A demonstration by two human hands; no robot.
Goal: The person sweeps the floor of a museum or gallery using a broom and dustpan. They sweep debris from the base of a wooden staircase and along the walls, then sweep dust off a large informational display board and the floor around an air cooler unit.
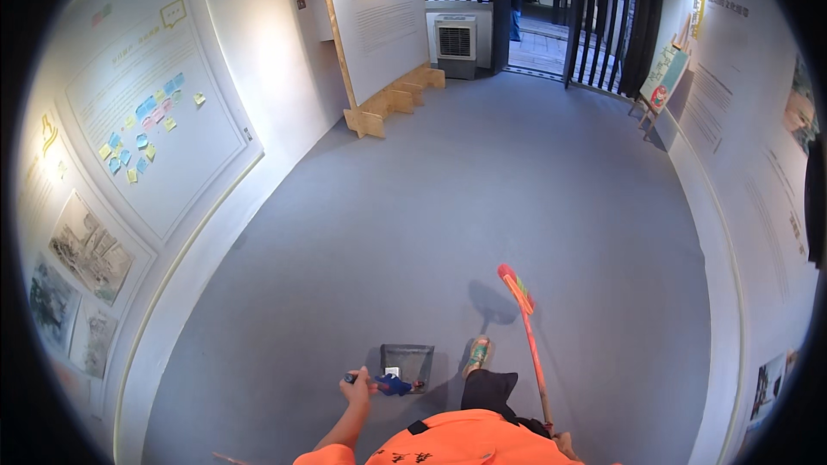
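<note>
Fingers of the left hand (356, 386) close around the handle (349, 378) of a dustpan (418, 360) low by the grey floor (431, 198), while the right hand (565, 445), partly hidden, grips a broom (534, 353) reaching out ahead. A pale item (393, 372) shows in the pan, so some gathering seems done; how much floor remains unswept cannot be told.

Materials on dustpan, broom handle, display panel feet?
Dustpan: probably plastic; dull dark grey, thin-walled look.
Broom handle: painted or plastic-sleeved, going by its reddish-orange colour; core can't be told.
Display panel feet: likely wood or plywood, matt; tan colour, slab-like pieces.
</note>
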